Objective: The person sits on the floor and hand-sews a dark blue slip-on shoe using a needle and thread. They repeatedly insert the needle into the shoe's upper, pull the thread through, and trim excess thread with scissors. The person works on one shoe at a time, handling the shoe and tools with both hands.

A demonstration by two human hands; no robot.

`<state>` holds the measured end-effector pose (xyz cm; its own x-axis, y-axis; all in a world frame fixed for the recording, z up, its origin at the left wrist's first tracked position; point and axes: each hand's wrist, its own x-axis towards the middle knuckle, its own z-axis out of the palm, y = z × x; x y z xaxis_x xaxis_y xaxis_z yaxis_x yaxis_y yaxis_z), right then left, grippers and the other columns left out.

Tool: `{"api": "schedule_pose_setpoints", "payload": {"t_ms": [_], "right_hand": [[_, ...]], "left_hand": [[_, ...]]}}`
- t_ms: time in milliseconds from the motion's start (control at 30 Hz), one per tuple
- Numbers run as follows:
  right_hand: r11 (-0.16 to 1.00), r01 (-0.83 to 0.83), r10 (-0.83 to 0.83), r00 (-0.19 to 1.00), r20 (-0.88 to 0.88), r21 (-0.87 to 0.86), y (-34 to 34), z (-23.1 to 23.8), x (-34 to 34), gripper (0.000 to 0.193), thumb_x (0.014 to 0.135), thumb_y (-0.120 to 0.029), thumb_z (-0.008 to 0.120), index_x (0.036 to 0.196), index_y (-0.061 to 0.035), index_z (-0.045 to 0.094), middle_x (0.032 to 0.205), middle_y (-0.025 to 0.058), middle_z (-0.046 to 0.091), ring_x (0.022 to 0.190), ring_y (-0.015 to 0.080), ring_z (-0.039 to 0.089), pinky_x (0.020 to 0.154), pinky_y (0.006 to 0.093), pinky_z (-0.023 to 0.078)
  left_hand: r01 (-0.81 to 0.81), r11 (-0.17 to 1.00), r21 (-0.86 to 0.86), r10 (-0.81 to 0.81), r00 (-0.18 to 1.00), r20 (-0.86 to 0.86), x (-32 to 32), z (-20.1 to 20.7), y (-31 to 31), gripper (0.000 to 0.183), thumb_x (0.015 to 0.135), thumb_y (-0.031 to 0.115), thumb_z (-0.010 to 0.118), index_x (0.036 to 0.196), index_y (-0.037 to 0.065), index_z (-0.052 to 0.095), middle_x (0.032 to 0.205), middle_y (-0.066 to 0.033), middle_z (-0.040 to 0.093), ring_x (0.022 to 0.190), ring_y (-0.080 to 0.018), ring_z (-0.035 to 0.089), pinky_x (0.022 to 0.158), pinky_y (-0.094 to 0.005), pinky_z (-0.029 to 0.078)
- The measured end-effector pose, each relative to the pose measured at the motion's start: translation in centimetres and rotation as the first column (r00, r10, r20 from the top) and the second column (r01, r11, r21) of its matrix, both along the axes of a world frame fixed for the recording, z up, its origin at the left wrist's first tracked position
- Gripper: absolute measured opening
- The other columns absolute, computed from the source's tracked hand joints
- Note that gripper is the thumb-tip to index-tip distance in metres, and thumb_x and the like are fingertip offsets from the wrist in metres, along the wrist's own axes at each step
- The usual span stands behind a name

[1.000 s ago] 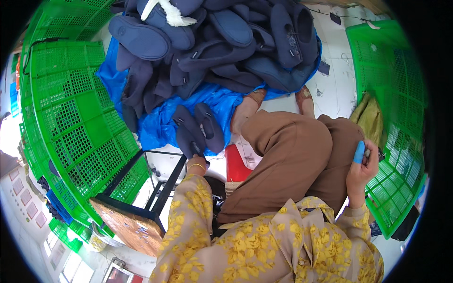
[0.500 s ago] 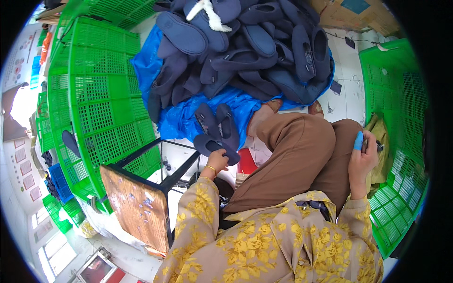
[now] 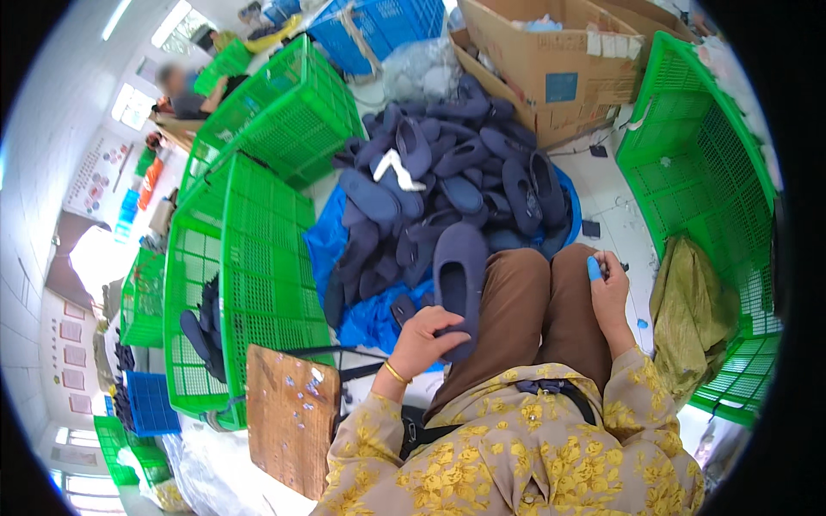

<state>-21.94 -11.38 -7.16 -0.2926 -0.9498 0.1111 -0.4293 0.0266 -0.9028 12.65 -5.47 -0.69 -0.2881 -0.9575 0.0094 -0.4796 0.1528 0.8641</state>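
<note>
My left hand [image 3: 422,342] grips a dark navy slip-on shoe [image 3: 460,249] by its heel end, fingers and thumb closed on the rim. The shoe is raised above my left thigh, its opening facing me and its toe pointing away. My right hand [image 3: 609,297] rests by my right knee with curled fingers, a blue cover [image 3: 594,268] on one digit. A small dark thing pokes out beside those fingers, too little shown to name. Beyond my knees lies a big heap of similar navy shoes [image 3: 465,156] on blue plastic sheeting [image 3: 366,320], a white strip [image 3: 397,170] across it.
Green plastic crates [image 3: 267,284] line the left side, with another green crate [image 3: 701,163] at the right holding an olive sack [image 3: 693,301]. A wooden-topped stool [image 3: 292,417] is at my left. Cardboard boxes [image 3: 568,77] and a blue crate [image 3: 379,34] stand behind the heap. Another person [image 3: 185,95] is far left.
My left hand has lifted a shoe from low beside the stool up over my thigh, toe now pointing away. The view has tilted up, showing more room. My right hand stays by the knee.
</note>
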Motion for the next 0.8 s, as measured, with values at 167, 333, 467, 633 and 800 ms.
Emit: {"api": "schedule_pose_setpoints", "payload": {"t_ms": [167, 333, 467, 633, 800], "right_hand": [[0.992, 0.12, -0.094, 0.875, 0.475, -0.026, 2.6, 0.6, -2.5, 0.014, 0.096, -0.018, 0.061, 0.092, -0.0049, 0.063, 0.072, -0.0056, 0.05, 0.061, 0.0037, 0.04, 0.053, 0.0218, 0.033], [0.99, 0.053, -0.123, 0.77, 0.626, 0.131, 5.2, 0.5, -3.5, 0.027, 0.099, -0.031, 0.056, 0.1, -0.0061, 0.067, 0.072, -0.0073, 0.055, 0.057, 0.0015, 0.043, 0.049, 0.02, 0.032], [0.969, -0.061, -0.09, 0.813, 0.575, 0.239, 6.8, 1.6, -4.0, 0.021, 0.096, -0.025, 0.061, 0.098, -0.005, 0.068, 0.077, -0.0056, 0.057, 0.067, 0.0039, 0.049, 0.059, 0.0206, 0.04], [0.97, -0.03, -0.089, 0.879, 0.468, 0.24, 7.5, 0.2, -4.4, 0.021, 0.091, -0.021, 0.069, 0.099, -0.0015, 0.067, 0.078, -0.0046, 0.057, 0.071, 0.0049, 0.048, 0.065, 0.0221, 0.041], [0.996, -0.024, -0.011, 0.927, 0.374, 0.087, 7.0, -2.3, -3.8, 0.017, 0.091, -0.021, 0.069, 0.099, -0.0059, 0.065, 0.072, -0.0069, 0.053, 0.06, 0.0023, 0.042, 0.05, 0.0207, 0.033]], "left_hand": [[0.35, 0.874, -0.337, -0.27, 0.927, 0.262, -4.1, 6.9, -0.4, 0.019, 0.071, 0.005, 0.075, 0.088, 0.01, 0.071, 0.08, -0.0034, 0.057, 0.077, -0.0252, 0.052, 0.07, -0.0355, 0.043], [0.533, 0.755, -0.381, -0.268, 0.781, 0.564, -6.8, 3.9, 0.3, 0.028, 0.071, 0.001, 0.062, 0.093, 0.016, 0.069, 0.085, -0.0037, 0.051, 0.083, -0.0259, 0.049, 0.073, -0.0371, 0.042], [0.429, 0.827, -0.364, -0.2, 0.829, 0.523, -7.0, 2.6, 1.1, 0.028, 0.072, -0.003, 0.061, 0.095, 0.011, 0.068, 0.1, -0.0061, 0.057, 0.094, -0.028, 0.051, 0.084, -0.0367, 0.044], [0.353, 0.83, -0.431, -0.163, 0.894, 0.418, -7.4, 3.5, 1.6, 0.031, 0.072, -0.005, 0.061, 0.1, 0.007, 0.065, 0.109, -0.0061, 0.06, 0.1, -0.0295, 0.052, 0.091, -0.0379, 0.044], [0.299, 0.815, -0.496, -0.066, 0.899, 0.433, -7.1, 3.9, 1.3, 0.033, 0.074, -0.005, 0.061, 0.105, 0.006, 0.064, 0.116, -0.0072, 0.06, 0.108, -0.0314, 0.053, 0.094, -0.0378, 0.044]]}}
